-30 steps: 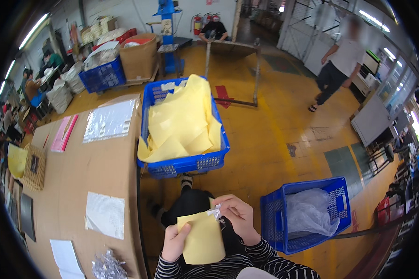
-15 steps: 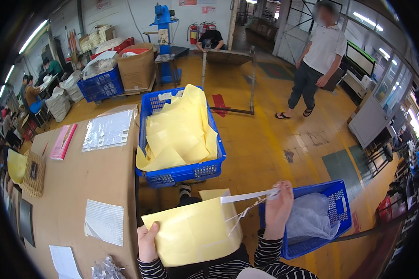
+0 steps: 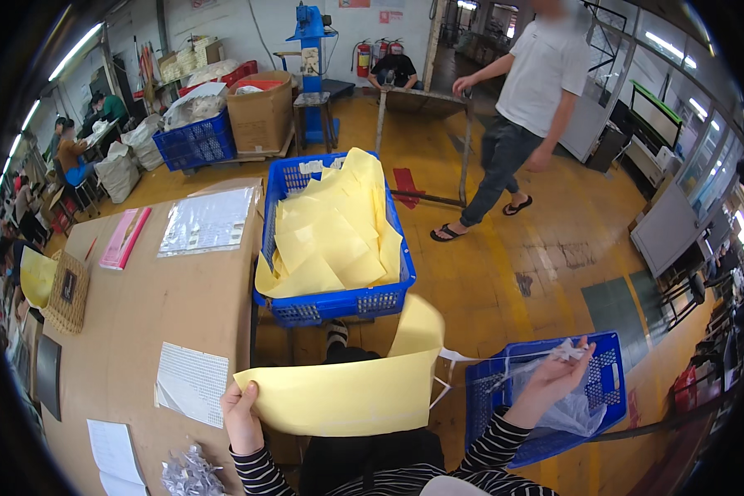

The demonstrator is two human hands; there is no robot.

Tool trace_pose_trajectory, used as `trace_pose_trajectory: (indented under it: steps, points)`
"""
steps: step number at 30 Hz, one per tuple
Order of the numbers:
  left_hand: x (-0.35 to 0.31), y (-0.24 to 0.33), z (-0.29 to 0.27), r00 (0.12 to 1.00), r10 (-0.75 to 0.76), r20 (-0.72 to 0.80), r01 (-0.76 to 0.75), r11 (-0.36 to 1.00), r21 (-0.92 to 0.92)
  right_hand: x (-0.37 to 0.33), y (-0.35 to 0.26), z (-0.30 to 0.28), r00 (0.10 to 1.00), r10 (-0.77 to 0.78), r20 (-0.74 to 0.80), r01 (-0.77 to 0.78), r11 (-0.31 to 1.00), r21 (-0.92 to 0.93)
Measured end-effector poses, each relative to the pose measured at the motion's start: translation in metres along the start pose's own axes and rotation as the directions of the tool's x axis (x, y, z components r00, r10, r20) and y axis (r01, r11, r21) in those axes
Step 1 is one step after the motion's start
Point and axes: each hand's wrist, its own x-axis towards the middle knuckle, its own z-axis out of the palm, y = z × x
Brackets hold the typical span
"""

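Note:
My left hand [image 3: 241, 411] is closed on the left edge of a pale yellow sheet [image 3: 339, 395], thumb on top. The sheet stretches across my lap, and its far right part bends upward. Thin white strips [image 3: 471, 359] run from its right edge to my right hand [image 3: 556, 379], which pinches their crumpled ends. That hand is over a blue plastic basket [image 3: 481, 405] with a clear plastic bag [image 3: 583, 416] in it. Ahead of me, a second blue basket [image 3: 339, 307] holds a heap of yellow sheets [image 3: 331, 223].
A brown table [image 3: 132, 322] on the left carries a pink packet [image 3: 126, 238], plastic-covered sheets [image 3: 207, 220], a gridded sheet [image 3: 193, 382], white paper [image 3: 116, 450] and a pile of silvery scraps [image 3: 192, 474]. A person [image 3: 529, 107] walks beyond the baskets, near a metal frame [image 3: 426, 103].
My right hand has moved right, drawing the strips farther out from the sheet. The sheet has flattened and its far part swung up. The walking person has moved left and nearer.

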Motion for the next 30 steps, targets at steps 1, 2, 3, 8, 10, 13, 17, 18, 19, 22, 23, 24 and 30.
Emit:
trace_pose_trajectory:
  steps: [1, 2, 3, 8, 10, 13, 17, 18, 19, 22, 23, 24, 30]
  points:
    - [0.001, 0.0, -0.004, 1.0, -0.007, -0.01, 0.007, 1.0, 0.01, 0.007, -0.003, -0.007, 0.999, 0.005, -0.046, -0.005, 1.0, 0.009]
    - [0.002, 0.001, -0.007, 1.0, 0.015, -0.015, -0.014, 0.999, 0.029, 0.014, -0.007, -0.016, 0.996, -0.041, -0.083, 0.038, 0.999, -0.036]
    - [0.003, 0.002, -0.01, 0.999, 0.023, -0.025, -0.022, 0.998, 0.052, 0.02, -0.012, -0.027, 0.992, -0.087, -0.091, 0.08, 0.993, -0.085]
    - [0.004, 0.01, -0.024, 0.989, 0.031, -0.143, -0.02, 0.997, 0.077, 0.054, -0.052, -0.073, 0.819, -0.574, 0.017, 0.57, 0.81, -0.137]
    - [0.006, 0.013, -0.03, 0.985, 0.032, -0.168, -0.021, 0.998, 0.067, 0.059, -0.063, -0.075, 0.385, -0.861, 0.333, 0.771, 0.103, -0.628]
    - [0.011, 0.013, -0.039, 0.979, 0.072, -0.19, -0.057, 0.995, 0.079, 0.071, -0.067, -0.056, 0.389, -0.886, 0.253, 0.801, 0.19, -0.568]
    - [0.016, 0.007, -0.047, 0.971, 0.103, -0.216, -0.039, 0.959, 0.28, 0.092, -0.043, -0.026, 0.495, -0.771, 0.402, 0.609, -0.022, -0.793]
    - [0.017, 0.006, -0.049, 0.971, 0.091, -0.223, -0.012, 0.943, 0.333, 0.099, -0.03, -0.018, 0.56, -0.677, 0.478, 0.607, -0.058, -0.793]
    - [0.016, 0.003, -0.048, 0.978, 0.072, -0.197, -0.009, 0.952, 0.306, 0.1, -0.022, -0.015, 0.636, -0.551, 0.54, 0.613, -0.065, -0.788]
    - [0.016, -0.006, -0.046, 0.976, 0.106, -0.189, -0.053, 0.963, 0.263, 0.095, 0.004, -0.006, 0.688, -0.285, 0.668, 0.619, -0.25, -0.744]
    - [0.015, -0.008, -0.045, 0.977, 0.114, -0.183, -0.061, 0.961, 0.27, 0.085, 0.012, -0.007, 0.678, -0.221, 0.701, 0.681, -0.172, -0.712]
    - [0.014, -0.009, -0.044, 0.977, 0.135, -0.163, -0.088, 0.959, 0.27, 0.072, 0.021, -0.008, 0.665, -0.159, 0.729, 0.726, -0.087, -0.682]
    - [-0.004, 0.002, -0.046, 0.986, 0.152, -0.067, -0.106, 0.885, 0.453, -0.022, 0.094, -0.012, 0.184, 0.833, 0.522, 0.063, 0.52, -0.852]
